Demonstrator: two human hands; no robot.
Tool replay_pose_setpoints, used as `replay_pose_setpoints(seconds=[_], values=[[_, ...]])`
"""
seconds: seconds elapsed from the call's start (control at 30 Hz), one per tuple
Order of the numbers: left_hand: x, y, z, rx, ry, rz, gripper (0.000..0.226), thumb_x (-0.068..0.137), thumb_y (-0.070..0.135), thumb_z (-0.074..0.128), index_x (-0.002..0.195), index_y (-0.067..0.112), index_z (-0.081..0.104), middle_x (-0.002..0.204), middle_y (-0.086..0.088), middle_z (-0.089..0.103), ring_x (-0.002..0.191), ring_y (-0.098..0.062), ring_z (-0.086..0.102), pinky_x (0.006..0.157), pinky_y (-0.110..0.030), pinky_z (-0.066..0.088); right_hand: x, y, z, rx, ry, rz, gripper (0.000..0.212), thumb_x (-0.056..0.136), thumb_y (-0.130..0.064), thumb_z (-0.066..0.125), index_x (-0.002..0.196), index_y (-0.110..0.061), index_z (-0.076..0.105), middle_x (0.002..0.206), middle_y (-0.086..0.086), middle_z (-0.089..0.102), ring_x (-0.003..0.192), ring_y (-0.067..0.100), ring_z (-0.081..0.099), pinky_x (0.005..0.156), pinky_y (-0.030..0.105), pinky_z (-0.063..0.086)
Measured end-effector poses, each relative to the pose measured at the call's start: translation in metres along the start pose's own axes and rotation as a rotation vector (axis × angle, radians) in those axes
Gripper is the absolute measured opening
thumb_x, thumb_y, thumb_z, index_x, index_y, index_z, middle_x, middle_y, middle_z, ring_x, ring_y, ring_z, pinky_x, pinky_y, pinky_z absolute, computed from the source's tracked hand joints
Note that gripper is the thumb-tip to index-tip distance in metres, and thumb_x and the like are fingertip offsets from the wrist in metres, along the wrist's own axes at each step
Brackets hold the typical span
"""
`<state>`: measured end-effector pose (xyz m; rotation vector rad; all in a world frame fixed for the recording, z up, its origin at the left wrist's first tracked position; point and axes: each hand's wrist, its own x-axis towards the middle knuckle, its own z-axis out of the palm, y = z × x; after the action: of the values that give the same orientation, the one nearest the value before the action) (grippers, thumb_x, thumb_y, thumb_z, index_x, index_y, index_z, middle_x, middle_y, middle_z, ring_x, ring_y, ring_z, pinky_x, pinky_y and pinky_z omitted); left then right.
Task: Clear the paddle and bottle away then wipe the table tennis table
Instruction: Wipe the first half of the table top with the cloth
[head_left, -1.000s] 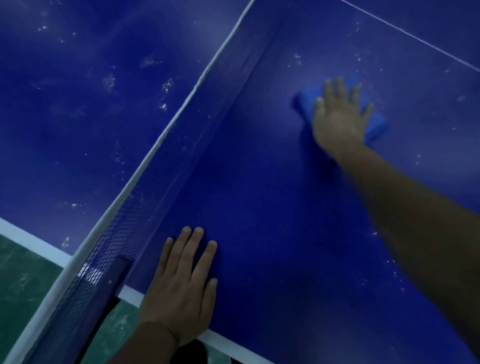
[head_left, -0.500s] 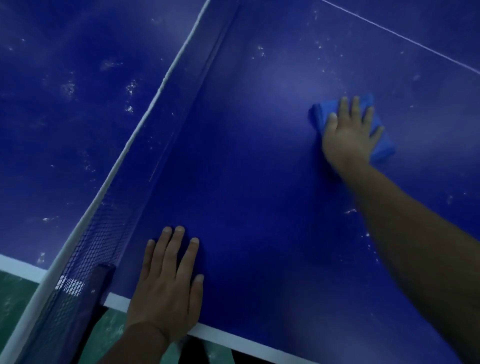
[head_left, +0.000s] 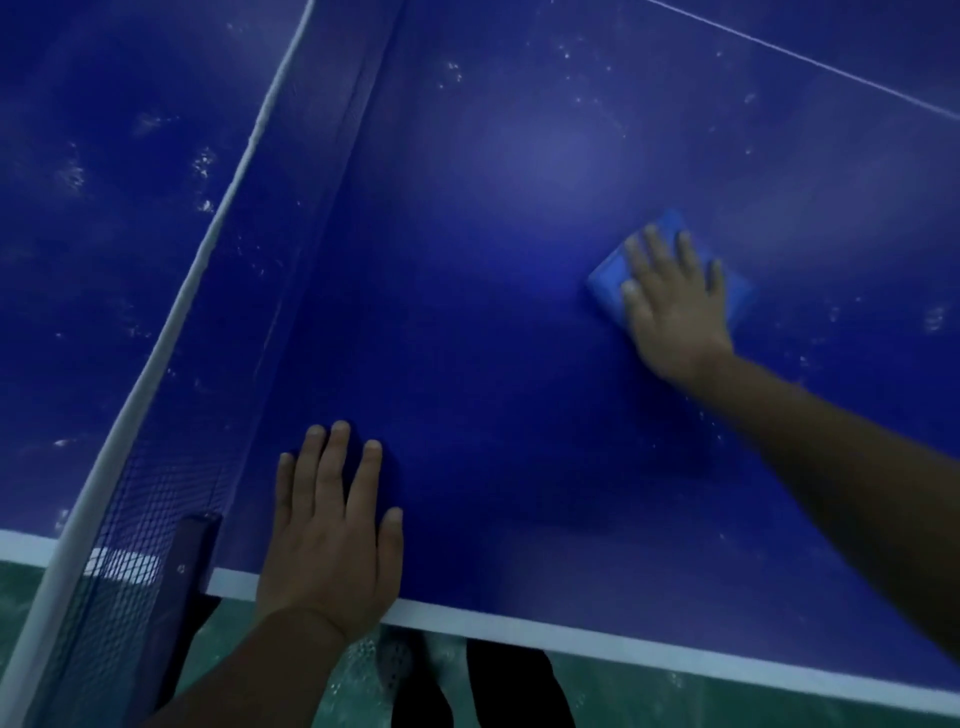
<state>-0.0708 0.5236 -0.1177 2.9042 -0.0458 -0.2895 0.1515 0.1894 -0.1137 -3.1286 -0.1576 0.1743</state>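
The blue table tennis table (head_left: 493, 364) fills the view, its near half dark and smooth around my hands. My right hand (head_left: 675, 306) lies flat, fingers spread, pressing a folded light-blue cloth (head_left: 610, 283) onto the table surface at the right. My left hand (head_left: 332, 535) rests palm down on the table by its white side edge, fingers apart, holding nothing. No paddle or bottle is in view.
The net (head_left: 218, 291) with its white top band runs diagonally from bottom left to top centre; its dark clamp post (head_left: 184, 566) grips the table edge beside my left hand. Pale smudges dot the far half (head_left: 104, 171). A green floor (head_left: 727, 696) lies below the edge.
My right hand has slid the cloth toward me and to the right across the table. My left hand stays planted near the edge.
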Motion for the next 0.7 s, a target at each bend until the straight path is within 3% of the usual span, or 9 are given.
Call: replay_pose_setpoints(seconds=[0.07, 0.17, 0.23, 0.33, 0.43, 0.5, 0.63, 0.7], values=[[-0.001, 0.001, 0.000, -0.004, 0.009, 0.000, 0.065, 0.098, 0.044, 0.027, 0.145, 0.003, 0.043, 0.156, -0.023, 0.028, 0.148, -0.039, 0.017, 0.120, -0.050, 0.004, -0.073, -0.025, 0.012, -0.033, 0.001, -0.256, 0.058, 0.101, -0.043, 0.021, 0.154, -0.023, 0.031, 0.162, 0.005, 0.028, 0.149, 0.036, 0.022, 0.115, 0.062, 0.014], [-0.001, 0.001, -0.001, 0.002, 0.019, 0.006, 0.065, 0.096, 0.044, 0.028, 0.146, 0.004, 0.041, 0.157, -0.023, 0.025, 0.149, -0.037, 0.014, 0.121, -0.048, 0.001, -0.145, -0.026, 0.021, -0.102, -0.076, -0.618, 0.053, 0.104, -0.046, 0.025, 0.152, -0.027, 0.032, 0.161, 0.002, 0.029, 0.150, 0.034, 0.021, 0.116, 0.062, 0.012], [-0.001, 0.001, -0.001, 0.005, 0.025, 0.004, 0.066, 0.096, 0.045, 0.027, 0.147, 0.005, 0.039, 0.158, -0.022, 0.023, 0.150, -0.036, 0.011, 0.121, -0.045, -0.002, -0.124, -0.008, 0.014, -0.112, -0.061, -0.554, 0.056, 0.101, -0.045, 0.026, 0.153, -0.027, 0.031, 0.159, 0.006, 0.033, 0.148, 0.036, 0.025, 0.114, 0.062, 0.014], [-0.002, 0.001, -0.001, -0.022, 0.042, 0.006, 0.068, 0.096, 0.047, 0.022, 0.150, 0.007, 0.036, 0.160, -0.021, 0.020, 0.151, -0.033, 0.006, 0.122, -0.041, -0.008, -0.066, 0.014, 0.002, -0.001, -0.021, -0.058, 0.063, 0.097, -0.053, 0.012, 0.156, -0.031, 0.019, 0.165, -0.001, 0.018, 0.153, 0.029, 0.009, 0.118, 0.057, 0.005], [-0.002, 0.000, 0.000, -0.037, 0.057, 0.009, 0.070, 0.096, 0.049, 0.019, 0.152, 0.008, 0.032, 0.162, -0.019, 0.016, 0.151, -0.031, 0.002, 0.121, -0.039, -0.011, -0.070, -0.009, 0.005, 0.051, -0.002, 0.140, 0.061, 0.101, -0.050, 0.013, 0.158, -0.029, 0.016, 0.167, -0.006, 0.009, 0.153, 0.026, 0.002, 0.119, 0.058, 0.003], [-0.003, 0.000, 0.000, -0.050, 0.059, 0.011, 0.071, 0.095, 0.049, 0.018, 0.152, 0.008, 0.031, 0.162, -0.018, 0.014, 0.151, -0.030, 0.000, 0.121, -0.040, -0.011, -0.120, -0.042, 0.019, -0.016, 0.035, 0.015, 0.059, 0.102, -0.045, 0.016, 0.157, -0.025, 0.024, 0.165, -0.001, 0.017, 0.152, 0.032, 0.011, 0.118, 0.062, 0.011], [-0.005, 0.002, -0.001, -0.082, 0.050, 0.009, 0.072, 0.094, 0.048, 0.018, 0.152, 0.008, 0.030, 0.162, -0.019, 0.013, 0.151, -0.030, -0.001, 0.122, -0.045, -0.009, -0.248, -0.057, 0.033, -0.067, -0.096, -0.511, 0.053, 0.105, -0.047, 0.023, 0.154, -0.028, 0.030, 0.164, 0.000, 0.022, 0.151, 0.033, 0.016, 0.118, 0.062, 0.010], [-0.005, 0.001, -0.003, -0.099, 0.054, 0.002, 0.072, 0.094, 0.048, 0.019, 0.152, 0.007, 0.031, 0.162, -0.019, 0.014, 0.151, -0.031, -0.001, 0.122, -0.046, -0.007, -0.237, -0.030, 0.021, -0.091, -0.128, -0.532, 0.053, 0.104, -0.046, 0.024, 0.154, -0.028, 0.030, 0.162, 0.002, 0.027, 0.149, 0.035, 0.022, 0.116, 0.062, 0.015]])
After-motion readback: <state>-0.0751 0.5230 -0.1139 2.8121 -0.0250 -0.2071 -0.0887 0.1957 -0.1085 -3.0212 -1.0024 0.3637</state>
